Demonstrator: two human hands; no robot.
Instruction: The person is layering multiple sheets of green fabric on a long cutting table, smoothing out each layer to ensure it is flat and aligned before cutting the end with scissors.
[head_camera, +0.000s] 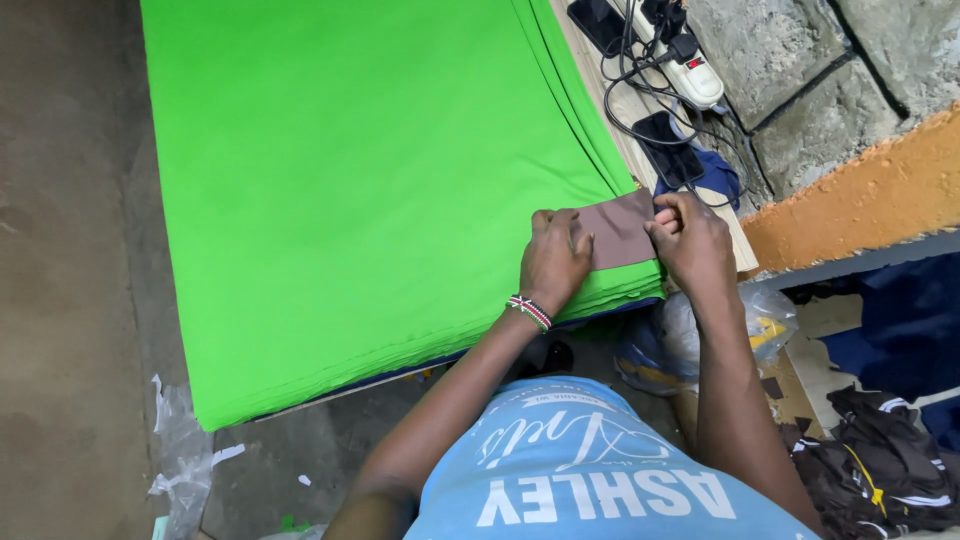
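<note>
we press left hand (553, 262) flat on brown card (618, 232) | right hand (690, 243) pinches its right edge | card: rectangular, at green fabric stack's (370, 190) near-right corner | plastic bag (760, 325) below table edge

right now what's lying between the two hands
In the head view, a brown card lies on the green cloth stack between the left hand and right hand.

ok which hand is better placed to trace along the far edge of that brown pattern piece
Probably the right hand: it sits at the far corner of the brown pattern piece, fingertips bunched at its edge. The left hand lies flat, pinning the piece to the green fabric stack.
</note>
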